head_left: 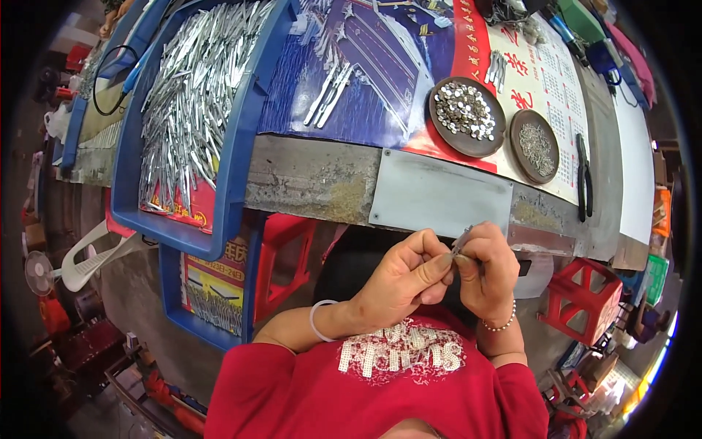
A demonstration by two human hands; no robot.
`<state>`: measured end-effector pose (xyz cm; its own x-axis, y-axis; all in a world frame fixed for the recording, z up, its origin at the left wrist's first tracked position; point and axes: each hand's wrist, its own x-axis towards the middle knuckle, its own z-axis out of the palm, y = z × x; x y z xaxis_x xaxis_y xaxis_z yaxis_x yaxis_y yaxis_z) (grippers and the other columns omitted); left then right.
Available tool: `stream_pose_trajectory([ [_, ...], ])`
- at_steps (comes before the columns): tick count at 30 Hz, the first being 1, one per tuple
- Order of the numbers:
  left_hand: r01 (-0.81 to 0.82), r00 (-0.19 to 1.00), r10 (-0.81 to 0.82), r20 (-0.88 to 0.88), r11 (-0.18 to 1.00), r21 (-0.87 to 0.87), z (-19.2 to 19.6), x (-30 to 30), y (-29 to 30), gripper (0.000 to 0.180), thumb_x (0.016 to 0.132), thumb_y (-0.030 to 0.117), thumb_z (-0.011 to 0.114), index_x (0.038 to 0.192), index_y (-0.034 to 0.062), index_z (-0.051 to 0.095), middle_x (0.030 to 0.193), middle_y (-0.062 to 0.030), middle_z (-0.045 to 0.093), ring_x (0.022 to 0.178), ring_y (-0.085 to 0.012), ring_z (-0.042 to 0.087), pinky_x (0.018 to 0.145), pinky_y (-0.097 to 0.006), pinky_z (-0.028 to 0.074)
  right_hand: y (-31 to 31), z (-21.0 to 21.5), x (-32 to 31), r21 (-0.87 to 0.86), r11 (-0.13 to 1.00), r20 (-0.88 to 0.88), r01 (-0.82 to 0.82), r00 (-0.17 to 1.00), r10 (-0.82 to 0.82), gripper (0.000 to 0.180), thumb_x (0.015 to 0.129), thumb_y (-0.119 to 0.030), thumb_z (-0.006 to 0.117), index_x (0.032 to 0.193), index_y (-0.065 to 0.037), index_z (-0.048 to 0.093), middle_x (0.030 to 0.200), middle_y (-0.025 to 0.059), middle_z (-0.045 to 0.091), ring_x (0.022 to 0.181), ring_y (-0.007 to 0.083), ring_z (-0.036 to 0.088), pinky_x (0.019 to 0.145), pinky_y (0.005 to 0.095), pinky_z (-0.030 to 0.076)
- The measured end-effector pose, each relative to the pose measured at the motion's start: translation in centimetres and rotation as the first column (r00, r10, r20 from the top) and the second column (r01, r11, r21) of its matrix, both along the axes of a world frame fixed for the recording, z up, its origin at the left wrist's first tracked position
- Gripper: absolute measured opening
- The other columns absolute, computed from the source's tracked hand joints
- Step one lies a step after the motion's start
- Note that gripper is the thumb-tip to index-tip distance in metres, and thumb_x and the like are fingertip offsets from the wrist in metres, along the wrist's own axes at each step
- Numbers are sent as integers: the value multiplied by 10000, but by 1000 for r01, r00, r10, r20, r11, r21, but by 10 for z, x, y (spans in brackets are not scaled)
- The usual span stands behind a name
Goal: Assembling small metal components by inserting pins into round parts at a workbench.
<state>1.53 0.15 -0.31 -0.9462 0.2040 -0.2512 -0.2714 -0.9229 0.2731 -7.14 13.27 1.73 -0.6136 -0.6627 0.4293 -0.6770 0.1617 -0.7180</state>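
Observation:
My left hand (413, 274) and my right hand (488, 265) meet in front of my chest, just off the table's near edge. Both are closed, thumbs and fingers pinching a small silvery metal piece (461, 240) between them. Fingers cover most of it, so its exact kind is unclear. Beyond the hands, a brown dish (479, 149) holds small shiny round discs (464, 110). To its right, a smaller brown dish (545, 177) contains tiny metal parts (537, 148). A pair of dark-handled pliers (583, 183) lies farther right.
On the left, a blue tray (245, 132) is heaped with thin metal strips (194, 102). Below it sits another blue tray (252, 285) with metal pieces. A grey plate (442, 190) covers the table edge. Red stools (581, 300) stand beneath. Several strips (329, 95) lie on the blue poster.

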Motion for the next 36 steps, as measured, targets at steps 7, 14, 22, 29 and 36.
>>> stream_pose_trajectory([
  [7, -105, 992, 104, 76, 994, 7, -6, 2, 11, 88, 969, 156, 472, 952, 70, 475, 773, -11, 524, 551, -60, 446, 499, -199, 338, -2, -15, -1, 83, 996, -154, 28, 988, -15, 183, 752, 25, 627, 870, -26, 497, 831, 117, 553, 640, 274, 534, 523, 346, 448],
  [14, -62, 997, 62, 51, 998, -13, 0, 2, 7, 105, 968, 162, 478, 912, 77, 453, 775, -24, 524, 548, -51, 435, 487, -188, 335, 5, -16, -12, -173, 974, 533, -143, 818, 215, 120, 831, -22, 603, 859, 0, 487, 849, 128, 560, 684, 214, 561, 592, 284, 470],
  [22, 5, 1000, -5, -2, 997, -74, 5, 7, 10, 112, 966, 152, 481, 906, 74, 428, 762, -32, 520, 526, -49, 417, 456, -179, 320, 10, -3, -10, -259, 957, 684, -132, 675, 278, 122, 872, -67, 587, 849, 5, 491, 900, 128, 548, 723, 129, 527, 629, 238, 459],
  [29, -143, 990, 144, 0, 983, -118, 2, 2, 19, 88, 967, 148, 478, 926, 80, 440, 735, -19, 514, 530, -52, 447, 456, -179, 338, 1, 3, 4, -36, 998, 292, 52, 956, -39, 124, 784, 60, 589, 842, 3, 496, 825, 133, 561, 676, 204, 573, 592, 274, 468],
  [36, -138, 989, 145, 43, 982, -129, 0, 3, 19, 77, 966, 145, 480, 936, 82, 448, 695, -8, 497, 522, -51, 440, 448, -181, 328, -1, -7, 7, -21, 997, 82, 73, 994, -71, 155, 748, 78, 595, 843, -6, 504, 785, 132, 568, 595, 234, 567, 530, 292, 461],
])
